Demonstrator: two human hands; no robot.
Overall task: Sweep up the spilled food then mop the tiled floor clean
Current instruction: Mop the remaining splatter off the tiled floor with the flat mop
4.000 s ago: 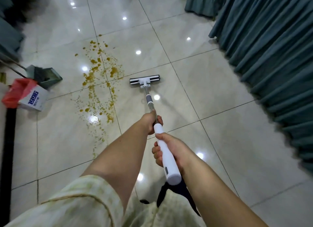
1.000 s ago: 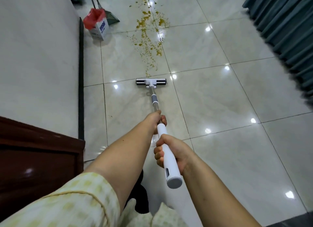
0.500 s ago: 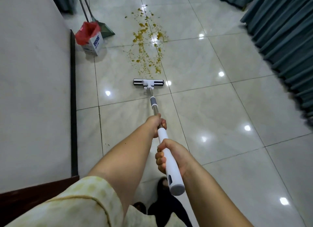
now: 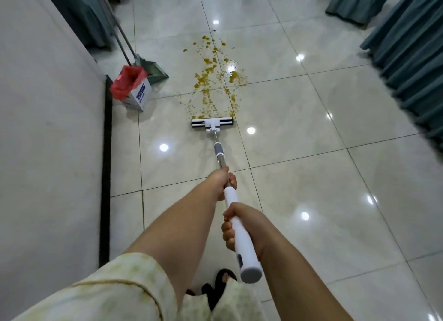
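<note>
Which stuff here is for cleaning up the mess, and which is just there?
For the job: mop, gripped by left hand and right hand; spilled food; dustpan; red-lined box; tiled floor.
Just there: curtains; sandal; wall.

The dustpan handle is cropped at top; the right curtains blur.

A scatter of yellow-orange spilled food bits lies unswept on the glossy cream tiled floor, straddling a grout line towards its far edge. The white flat mop with a steel shaft rests its head flat on the floor at the scatter's near fringe, shaft slanting up. A grey-green long-handled dustpan stands by the floor's left edge.
</note>
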